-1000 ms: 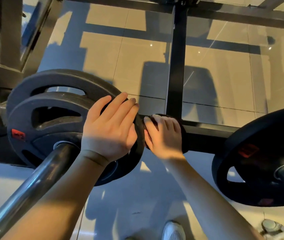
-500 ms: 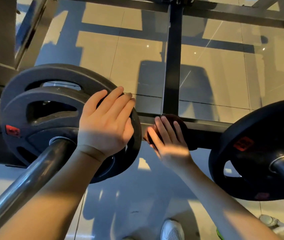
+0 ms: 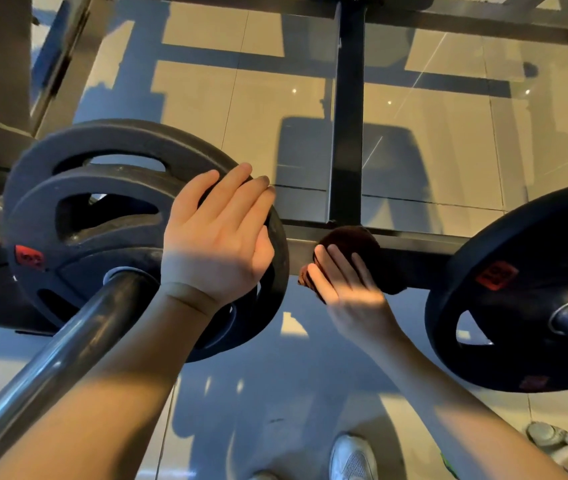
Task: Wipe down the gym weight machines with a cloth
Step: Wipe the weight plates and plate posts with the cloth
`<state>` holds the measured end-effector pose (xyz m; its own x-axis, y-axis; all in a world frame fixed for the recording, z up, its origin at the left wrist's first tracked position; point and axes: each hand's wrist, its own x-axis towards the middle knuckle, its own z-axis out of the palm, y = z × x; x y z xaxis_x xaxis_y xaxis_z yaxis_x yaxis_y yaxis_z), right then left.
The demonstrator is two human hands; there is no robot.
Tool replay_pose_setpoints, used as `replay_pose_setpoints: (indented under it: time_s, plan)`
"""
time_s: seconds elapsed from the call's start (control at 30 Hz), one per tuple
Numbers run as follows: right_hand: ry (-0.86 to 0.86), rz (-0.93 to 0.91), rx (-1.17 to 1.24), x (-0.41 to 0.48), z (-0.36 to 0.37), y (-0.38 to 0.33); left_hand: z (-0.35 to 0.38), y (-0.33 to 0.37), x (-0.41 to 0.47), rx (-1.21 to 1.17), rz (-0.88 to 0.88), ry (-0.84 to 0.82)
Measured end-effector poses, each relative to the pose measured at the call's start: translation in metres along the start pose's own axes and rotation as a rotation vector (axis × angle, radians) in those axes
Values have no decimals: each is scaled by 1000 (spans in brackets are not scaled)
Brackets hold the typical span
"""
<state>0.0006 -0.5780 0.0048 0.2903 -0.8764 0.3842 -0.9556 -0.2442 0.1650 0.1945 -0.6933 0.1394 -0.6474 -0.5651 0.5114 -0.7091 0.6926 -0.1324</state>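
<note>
L fingers (image 3: 237, 192) straight & together, laid flat over the upper-right rim of the front weight plate (image 3: 68, 271), tips at the edge, nothing gripped. L hand (image 3: 216, 244) rests palm-down on that plate's face, wrist just above the steel bar sleeve (image 3: 68, 348), which runs through the hub toward the lower left. A larger plate (image 3: 120, 136) sits right behind the front one on the same sleeve. The front one has a red label (image 3: 29, 258) on its left side. R fingers (image 3: 339, 261) also straight, slightly spread, pressing the cloth (image 3: 352, 240) (dark brown, bunched into a ball) against the machine's horizontal frame bar (image 3: 424, 254); thumb can't be made out. R hand (image 3: 348, 292) is btwn the two plate stacks, near the L hand but apart from it. Cloth sits on the bar just below where a second black frame bar (image 3: 346, 133) meets it. R-side plate (image 3: 518, 296) is further right, untouched. Pale tiled floor (image 3: 206, 109) below; white shoe (image 3: 353, 459) at the bottom edge.
</note>
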Motion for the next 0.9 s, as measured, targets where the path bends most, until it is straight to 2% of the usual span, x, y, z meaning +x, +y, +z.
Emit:
replay_pose_setpoints:
  time_s: [0.2, 0.4, 0.53, 0.6, 0.7, 0.77, 0.9]
  plan:
    - [91, 81, 181, 47, -7, -5, 0, 1, -1, -2, -3, 27]
    - [2, 61, 11, 12, -8, 2, 0, 1, -1, -17, 0, 17]
    - [63, 215, 97, 60, -4, 0, 0, 0, 0, -9, -1, 23]
    - [45, 279, 86, 45, -4, -6, -1, 0, 0, -14, -7, 14]
    - [-4, 241, -1, 12, -10, -7, -1, 1, 0, -30, -6, 9]
    - [-15, 220, 14, 22, -11, 1, -1, 0, 0, -34, -2, 15]
    - [56, 333, 112, 41, -7, 7, -1, 0, 0, -20, -9, 20]
